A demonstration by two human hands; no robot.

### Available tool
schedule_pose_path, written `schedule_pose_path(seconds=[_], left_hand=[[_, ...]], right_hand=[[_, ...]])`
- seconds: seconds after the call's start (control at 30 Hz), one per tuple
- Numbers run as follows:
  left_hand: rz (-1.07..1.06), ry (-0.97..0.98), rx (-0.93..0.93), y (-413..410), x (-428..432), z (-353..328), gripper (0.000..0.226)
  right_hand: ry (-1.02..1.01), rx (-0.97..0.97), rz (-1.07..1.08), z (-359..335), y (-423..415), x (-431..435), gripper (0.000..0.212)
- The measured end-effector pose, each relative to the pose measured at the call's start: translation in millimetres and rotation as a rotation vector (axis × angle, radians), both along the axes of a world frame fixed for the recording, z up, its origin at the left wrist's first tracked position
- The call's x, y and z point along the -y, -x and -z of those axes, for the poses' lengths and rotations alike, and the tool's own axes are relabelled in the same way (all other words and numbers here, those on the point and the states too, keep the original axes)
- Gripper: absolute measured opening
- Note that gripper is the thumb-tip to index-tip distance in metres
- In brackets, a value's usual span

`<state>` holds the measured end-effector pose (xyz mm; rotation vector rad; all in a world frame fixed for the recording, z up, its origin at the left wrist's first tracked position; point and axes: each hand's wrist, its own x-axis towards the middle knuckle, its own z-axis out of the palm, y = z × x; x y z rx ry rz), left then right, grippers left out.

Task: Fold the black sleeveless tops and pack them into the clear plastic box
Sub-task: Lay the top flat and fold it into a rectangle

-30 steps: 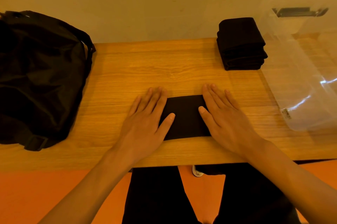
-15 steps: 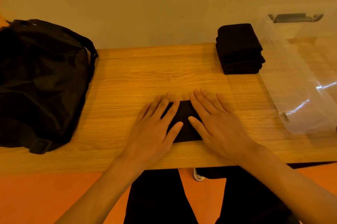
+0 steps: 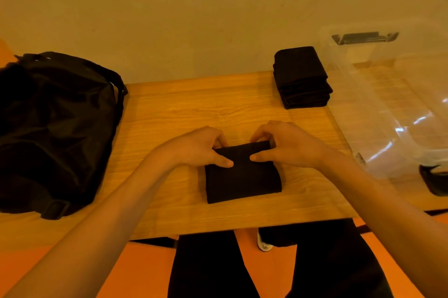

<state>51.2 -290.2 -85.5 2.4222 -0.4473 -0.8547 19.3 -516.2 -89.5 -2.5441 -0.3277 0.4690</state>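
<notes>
Pinching the far edge of the folded black top (image 3: 242,181), that's the left hand (image 3: 194,147) — thumb flat on the cloth, fingers curled over behind the fold. Centre of the frame, you see it?

Got it. And the right hand (image 3: 291,146) mirrors it: thumb pressed on top, fingers hooked round the same far edge. The two thumb tips point at each other, close but apart.

Where does the top itself sit?

On the wooden table (image 3: 181,108), middle of the frame, a compact dark rectangle. Its far edge bunches up a little in the grip, and the rest lies flat on the wood, short of the table's front edge.

And the finished ones?

There's a stack of folded tops (image 3: 301,79), right of centre in the upper half, at the table's back edge by the wall, well apart from both hands. Just beside it on the right stands the clear plastic box (image 3: 388,108) — it fills the right side of the frame, with a dark handle (image 3: 364,38) at its far end and the table's grain showing through its walls.

Left side?

A black bag (image 3: 53,128) sits slumped on the table at the left edge of the frame, strap looping over its top, well apart from the hands. Along the bottom there are legs in black trousers (image 3: 206,268) over an orange floor (image 3: 145,268).
</notes>
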Motion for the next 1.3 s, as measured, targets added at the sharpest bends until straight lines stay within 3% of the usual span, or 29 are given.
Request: schedule_pose_path(seconds=[0.13, 0.27, 0.37, 0.57, 0.63, 0.73, 0.83, 0.9, 1.0, 1.1, 1.23, 1.3], left_hand=[[0.036, 0.069, -0.025, -1, 3, -4, 0.029], [-0.061, 0.166, -0.109, -3, 5, -3, 0.036], [-0.106, 0.219, -0.135, -10, 18, 4, 0.042], [-0.373, 0.441, 0.023, -21, 78, 11, 0.038], [-0.393, 0.486, 0.081, -24, 100, 18, 0.037], [-0.404, 0.523, 0.219, -23, 122, 26, 0.028], [-0.507, 0.537, 0.429, -21, 124, 30, 0.014], [-0.513, 0.563, 0.438, -24, 126, 26, 0.028], [-0.491, 0.589, 0.279, -35, 141, 9, 0.048], [-0.478, 0.666, 0.118, -50, 161, 2, 0.058], [-0.472, 0.738, 0.04, -63, 175, 20, 0.098], [-0.497, 0.748, 0.017, -60, 180, 19, 0.097]], right_hand=[[-0.012, -0.093, 0.06, 0, 8, 6, 0.027], [-0.236, -0.167, 0.311, 4, 28, 21, 0.023], [-0.228, -0.053, 0.499, 8, 46, 31, 0.026], [-0.323, 0.099, 0.802, 16, 68, 40, 0.038], [-0.242, 0.176, 0.855, 21, 71, 41, 0.048], [0.149, 0.504, 0.742, 30, 81, 32, 0.057], [0.223, 0.683, 0.523, 33, 85, 20, 0.052], [0.268, 0.641, 0.324, 37, 81, 14, 0.055], [0.385, 0.528, 0.167, 46, 74, 9, 0.062], [0.413, 0.498, 0.223, 55, 71, 8, 0.063], [0.421, 0.513, 0.29, 62, 70, 10, 0.07], [0.421, 0.52, 0.31, 63, 70, 12, 0.07]])
